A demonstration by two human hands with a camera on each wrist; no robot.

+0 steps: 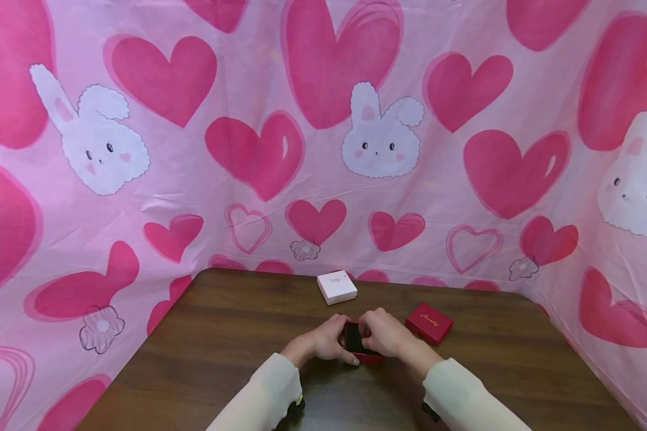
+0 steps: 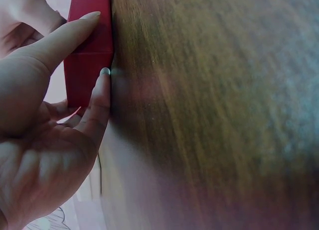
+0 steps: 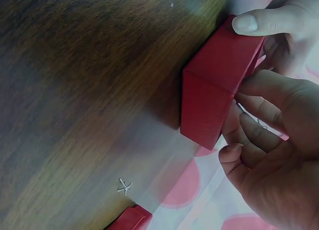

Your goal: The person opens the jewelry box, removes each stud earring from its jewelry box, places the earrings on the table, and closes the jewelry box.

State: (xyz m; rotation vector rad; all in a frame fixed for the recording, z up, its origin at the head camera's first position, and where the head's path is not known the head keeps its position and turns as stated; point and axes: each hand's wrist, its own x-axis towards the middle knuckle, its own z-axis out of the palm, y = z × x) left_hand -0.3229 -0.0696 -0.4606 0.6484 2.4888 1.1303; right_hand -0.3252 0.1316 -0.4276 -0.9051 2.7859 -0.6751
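A red jewelry box with a black insert stands lidless on the table. My left hand grips its left side, with the thumb along the front wall. Over the insert, my right hand has bent fingers and reaches inside the rim; in the right wrist view the box wall hides the thumb tip and whatever lies between the fingertips. A red lid with gold lettering lies to the right. A small silver starfish-shaped piece lies on the table near that lid.
A white box with faint lettering stands near the back edge of the brown wooden table. A pink cloth with hearts and rabbits hangs close behind the table and along its sides.
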